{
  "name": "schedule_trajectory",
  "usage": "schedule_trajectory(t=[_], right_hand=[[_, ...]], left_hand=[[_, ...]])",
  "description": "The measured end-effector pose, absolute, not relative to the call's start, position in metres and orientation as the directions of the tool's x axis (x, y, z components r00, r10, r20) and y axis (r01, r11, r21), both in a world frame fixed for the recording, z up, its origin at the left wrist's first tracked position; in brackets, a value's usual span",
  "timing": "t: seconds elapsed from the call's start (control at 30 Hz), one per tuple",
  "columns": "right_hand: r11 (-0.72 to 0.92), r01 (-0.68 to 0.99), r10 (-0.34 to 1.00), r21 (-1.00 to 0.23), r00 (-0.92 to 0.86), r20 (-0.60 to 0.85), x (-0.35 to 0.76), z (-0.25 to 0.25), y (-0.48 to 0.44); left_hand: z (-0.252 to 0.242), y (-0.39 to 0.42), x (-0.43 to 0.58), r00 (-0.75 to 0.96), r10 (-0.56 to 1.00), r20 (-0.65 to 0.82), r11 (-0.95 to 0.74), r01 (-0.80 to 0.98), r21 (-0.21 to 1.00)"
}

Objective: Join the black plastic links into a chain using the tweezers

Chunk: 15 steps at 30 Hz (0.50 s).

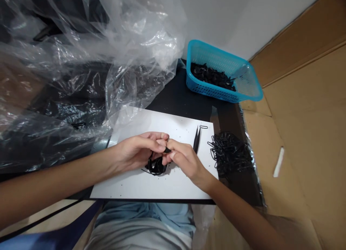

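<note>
Both hands meet over a white sheet (119,181) on the dark table. My left hand (143,149) is closed, its thumb and fingers pinching one end of a small black piece (168,150). From the other side my right hand (185,158) grips the same piece, fingertips touching those of the left. Part of the piece is hidden by the fingers. Beneath the hands lies a coil of black parts (156,167). Black tweezers (197,140) rest on the sheet right of the hands, with a thin black loop (204,127) by their tips.
A blue basket (213,91) holding black pieces stands at the back right. Right of the sheet is a pile of black loops (231,154). Clear plastic wrap (135,77) covers the left and back. Cardboard (305,127) with a white strip (278,161) is at the right.
</note>
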State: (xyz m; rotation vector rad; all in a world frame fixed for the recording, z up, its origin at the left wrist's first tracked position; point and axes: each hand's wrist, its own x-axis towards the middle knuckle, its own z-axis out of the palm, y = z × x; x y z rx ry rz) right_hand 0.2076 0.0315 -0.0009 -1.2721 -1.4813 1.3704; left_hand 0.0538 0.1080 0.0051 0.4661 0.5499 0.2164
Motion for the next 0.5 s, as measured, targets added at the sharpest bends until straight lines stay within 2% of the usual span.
schedule_trajectory(t=[0.1, 0.2, 0.27, 0.3, 0.33, 0.4, 0.43, 0.5], right_hand=[[-0.064, 0.190, 0.968, -0.980, -0.226, -0.107, 0.208, -0.002, 0.033], [-0.052, 0.215, 0.969, -0.975, -0.226, -0.102, 0.212, -0.003, 0.036], [-0.028, 0.257, 0.980, -0.966, -0.186, -0.078, 0.215, -0.002, 0.038], [-0.011, 0.280, 0.985, -0.960, -0.163, -0.059, 0.216, -0.001, 0.039], [0.011, 0.305, 0.989, -0.952, -0.147, -0.035, 0.216, 0.001, 0.039], [0.075, 0.369, 0.989, -0.927, -0.150, 0.020, 0.216, 0.004, 0.039], [0.112, 0.406, 0.985, -0.907, -0.167, 0.047, 0.215, 0.005, 0.039], [0.186, 0.469, 0.973, -0.864, -0.208, 0.097, 0.214, 0.006, 0.038]], left_hand=[[0.005, 0.111, 0.055, 0.840, 0.317, -0.440, 0.859, -0.058, 0.508], [0.012, 0.116, 0.053, 0.852, 0.354, -0.386, 0.740, -0.002, 0.673], [0.019, 0.118, 0.050, 0.810, 0.515, -0.282, 0.458, 0.019, 0.889], [0.023, 0.118, 0.048, 0.765, 0.619, -0.179, 0.225, 0.046, 0.973], [0.025, 0.117, 0.046, 0.721, 0.691, -0.041, -0.033, 0.088, 0.996], [0.028, 0.114, 0.043, 0.692, 0.689, 0.213, -0.445, 0.173, 0.879], [0.028, 0.113, 0.043, 0.716, 0.642, 0.272, -0.553, 0.188, 0.812], [0.025, 0.112, 0.043, 0.760, 0.580, 0.293, -0.606, 0.161, 0.779]])
